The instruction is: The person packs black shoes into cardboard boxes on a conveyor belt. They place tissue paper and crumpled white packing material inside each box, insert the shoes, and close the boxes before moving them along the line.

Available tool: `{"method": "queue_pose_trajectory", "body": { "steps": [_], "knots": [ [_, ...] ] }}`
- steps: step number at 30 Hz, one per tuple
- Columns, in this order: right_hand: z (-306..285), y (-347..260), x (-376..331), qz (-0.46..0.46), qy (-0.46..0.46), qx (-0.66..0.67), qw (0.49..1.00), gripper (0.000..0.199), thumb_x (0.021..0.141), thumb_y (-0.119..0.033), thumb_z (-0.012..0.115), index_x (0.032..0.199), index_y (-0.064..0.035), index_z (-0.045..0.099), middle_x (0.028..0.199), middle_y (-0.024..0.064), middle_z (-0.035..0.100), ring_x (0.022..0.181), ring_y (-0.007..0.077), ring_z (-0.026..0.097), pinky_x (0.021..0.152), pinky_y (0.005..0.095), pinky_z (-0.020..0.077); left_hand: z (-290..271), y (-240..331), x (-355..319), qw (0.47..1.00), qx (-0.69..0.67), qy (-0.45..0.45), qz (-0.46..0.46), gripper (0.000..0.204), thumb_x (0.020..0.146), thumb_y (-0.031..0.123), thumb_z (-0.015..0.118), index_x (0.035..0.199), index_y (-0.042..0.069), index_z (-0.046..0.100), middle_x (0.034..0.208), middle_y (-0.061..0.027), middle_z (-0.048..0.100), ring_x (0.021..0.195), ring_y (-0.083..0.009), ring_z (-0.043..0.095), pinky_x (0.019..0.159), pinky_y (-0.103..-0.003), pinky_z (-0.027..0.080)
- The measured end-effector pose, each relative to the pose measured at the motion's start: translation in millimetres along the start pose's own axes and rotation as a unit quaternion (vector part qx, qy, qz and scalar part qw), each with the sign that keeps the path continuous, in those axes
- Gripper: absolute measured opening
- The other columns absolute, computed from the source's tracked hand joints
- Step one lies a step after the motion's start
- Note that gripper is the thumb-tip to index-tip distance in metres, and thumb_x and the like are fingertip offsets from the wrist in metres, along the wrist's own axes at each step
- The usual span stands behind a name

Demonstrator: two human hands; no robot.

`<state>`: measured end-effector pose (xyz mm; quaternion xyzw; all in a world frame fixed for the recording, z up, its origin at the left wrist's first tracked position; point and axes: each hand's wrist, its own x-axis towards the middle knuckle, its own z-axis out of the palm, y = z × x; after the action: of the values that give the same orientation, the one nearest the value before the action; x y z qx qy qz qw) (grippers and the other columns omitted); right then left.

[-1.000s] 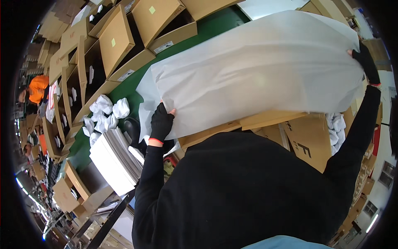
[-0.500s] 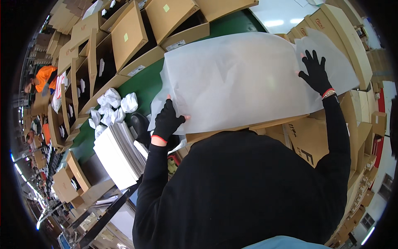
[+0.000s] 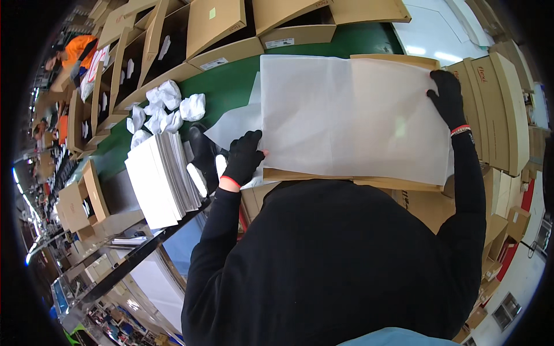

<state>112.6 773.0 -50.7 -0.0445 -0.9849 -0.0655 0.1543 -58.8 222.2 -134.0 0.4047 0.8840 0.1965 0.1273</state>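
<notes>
White paper (image 3: 352,115): over cardboard box (image 3: 393,59)
Left hand (image 3: 243,157): curled, paper's left edge
Right hand (image 3: 448,99): curled opposite
Pinch: can't tell

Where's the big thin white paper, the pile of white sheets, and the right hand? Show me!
Big thin white paper (image 3: 352,118): head view, middle of its flat face.
Pile of white sheets (image 3: 160,180): head view, middle of the pile.
Right hand (image 3: 447,98): head view, back of the black glove.

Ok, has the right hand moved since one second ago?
Yes, the right hand has moved left, nearer the crumpled white bundles on the green tabletop.
</notes>
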Motion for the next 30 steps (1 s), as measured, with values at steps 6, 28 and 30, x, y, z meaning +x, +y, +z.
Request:
{"method": "queue_pose_trajectory", "body": {
  "steps": [6,28,30],
  "knots": [
    [-20,21,45,0.068,-0.013,0.007,0.998,0.043,0.075,-0.022,0.074,0.113,-0.0096,0.059,0.109,0.0103,0.057,0.109,0.0296,0.051,0.094,0.0427,0.0401,4,-13,-1,0.997,-0.061,-0.027,-0.037,0.054,0.079,0.026,0.066,0.126,0.004,0.05,0.112,-0.0139,0.06,0.101,-0.0313,0.059,0.084,-0.043,0.042],
    [86,-170,48,-0.103,-0.305,-0.016,0.947,0.122,0.05,-0.069,0.073,0.145,-0.0068,0.028,0.151,0.0204,0.024,0.141,0.0393,0.014,0.108,0.068,0.0028,17,43,38,0.986,-0.078,-0.092,-0.112,0.074,0.081,0.021,0.064,0.141,-0.001,0.027,0.079,-0.0216,0.063,0.077,-0.0388,0.063,0.066,-0.045,0.049],
    [102,-189,57,-0.104,-0.287,-0.034,0.952,0.123,0.048,-0.068,0.075,0.144,-0.0063,0.03,0.15,0.0197,0.027,0.141,0.0391,0.016,0.109,0.0667,0.003,16,48,35,0.993,-0.052,-0.077,-0.077,0.075,0.081,0.023,0.064,0.142,-0.001,0.027,0.076,-0.0208,0.063,0.075,-0.0385,0.064,0.065,-0.044,0.049]
  ]
}}
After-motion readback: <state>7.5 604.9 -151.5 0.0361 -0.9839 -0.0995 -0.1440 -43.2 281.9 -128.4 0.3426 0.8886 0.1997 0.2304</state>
